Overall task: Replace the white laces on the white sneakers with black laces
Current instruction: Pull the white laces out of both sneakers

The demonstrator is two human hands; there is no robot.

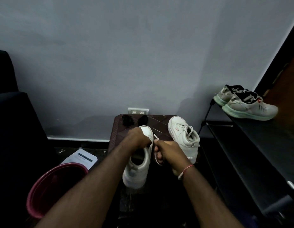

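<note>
While the right hand (166, 150) has its fingers (158, 156) curled round the white lace (156, 137), I can see one lace end poking up above the fist and a loop hanging below it. The left hand (139, 137) is clamped over the forepart of the near sneaker (138, 170), pinning it to the counter (159, 126). I cannot tell whether those fingertips also pinch lace.

I judge the lace to be light, limp and a little slippery. It should be held close to the eyelet and drawn along its own line, since a pull from far out would only drag the shoe. The sneaker looks light, with a stiff sole and a soft upper, so the sides by the eyelet rows are the place to brace it.

Just to the right stands the second sneaker (184, 137), laced in white. The black laces (127, 120) lie in two bundles at the counter's far edge, well apart from both hands. They look just as floppy and are best picked up by the tip.

A pink bucket (57, 186) and a sheet of paper (80, 157) sit on the floor to the left. To the right, grey trainers (246, 102) rest on a shoe rack (258, 145).
</note>
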